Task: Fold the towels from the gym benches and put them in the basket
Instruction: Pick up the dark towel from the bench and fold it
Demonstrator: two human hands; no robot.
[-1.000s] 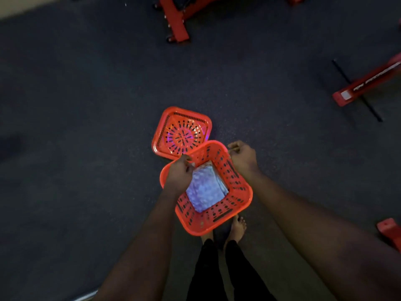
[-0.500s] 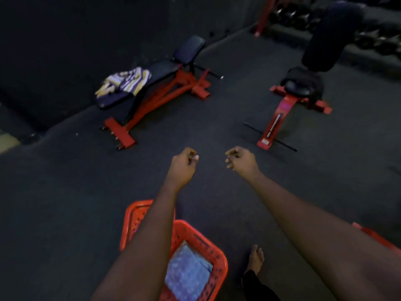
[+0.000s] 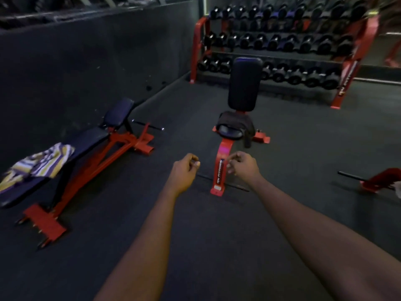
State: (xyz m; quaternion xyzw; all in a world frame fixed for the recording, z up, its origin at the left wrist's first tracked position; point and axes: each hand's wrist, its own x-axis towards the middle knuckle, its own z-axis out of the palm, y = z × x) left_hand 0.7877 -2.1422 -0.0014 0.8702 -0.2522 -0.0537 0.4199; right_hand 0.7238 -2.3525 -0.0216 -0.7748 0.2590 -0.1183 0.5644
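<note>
At the left edge of the frame, a striped towel (image 3: 36, 165) is lying bunched on a flat bench (image 3: 93, 140) and drooping over its side. If it is grabbed by one corner, it could be sliding to the floor. In the low middle, the left hand (image 3: 183, 172) and right hand (image 3: 243, 168) are curling loosely, holding nothing. Above them, a dark cloth (image 3: 235, 124), maybe a towel, is sitting on the upright bench (image 3: 244, 83), easy to miss in dim light. The basket is not showing.
</note>
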